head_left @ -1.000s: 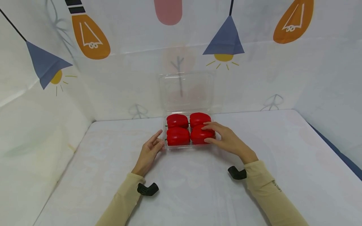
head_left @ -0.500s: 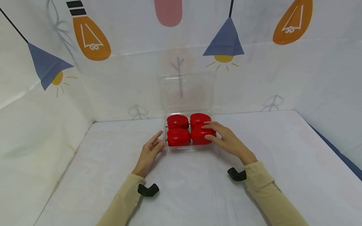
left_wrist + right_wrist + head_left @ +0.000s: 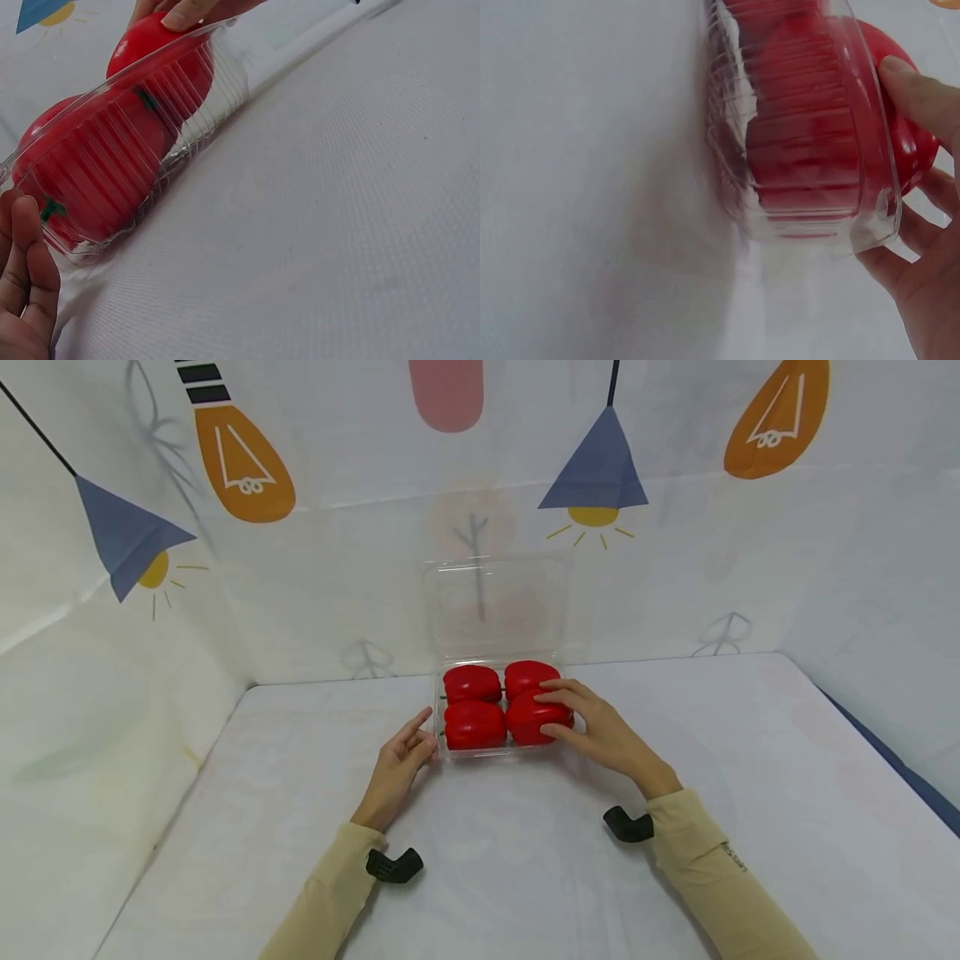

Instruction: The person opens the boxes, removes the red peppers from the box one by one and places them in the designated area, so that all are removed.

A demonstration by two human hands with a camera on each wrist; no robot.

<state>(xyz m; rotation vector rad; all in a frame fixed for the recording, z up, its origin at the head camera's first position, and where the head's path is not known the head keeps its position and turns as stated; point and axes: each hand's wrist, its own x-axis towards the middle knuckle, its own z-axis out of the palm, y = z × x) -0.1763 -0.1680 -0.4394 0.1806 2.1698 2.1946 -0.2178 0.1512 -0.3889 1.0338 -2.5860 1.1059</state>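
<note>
Two rows of red bell peppers lie in a clear plastic clamshell box (image 3: 480,753), its lid (image 3: 497,602) standing up behind. My right hand (image 3: 603,731) holds the front right bell pepper (image 3: 528,720), thumb on its near side and fingers over the far side. In the right wrist view this bell pepper (image 3: 911,146) rises above the box's rim. My left hand (image 3: 397,768) is at the box's left side, index finger stretched along it. The left wrist view shows its fingertips (image 3: 26,214) right at the box's corner, near a green-stemmed bell pepper (image 3: 90,172).
The box stands at the back of a white-covered table (image 3: 495,860), close to the printed fabric wall (image 3: 337,585). Another fabric wall (image 3: 97,718) borders the table on the left. Black wrist devices (image 3: 395,865) sit at both cuffs.
The right hand stays on the front right bell pepper and the left hand stays beside the box. Only a very slight shift of the whole head view shows.
</note>
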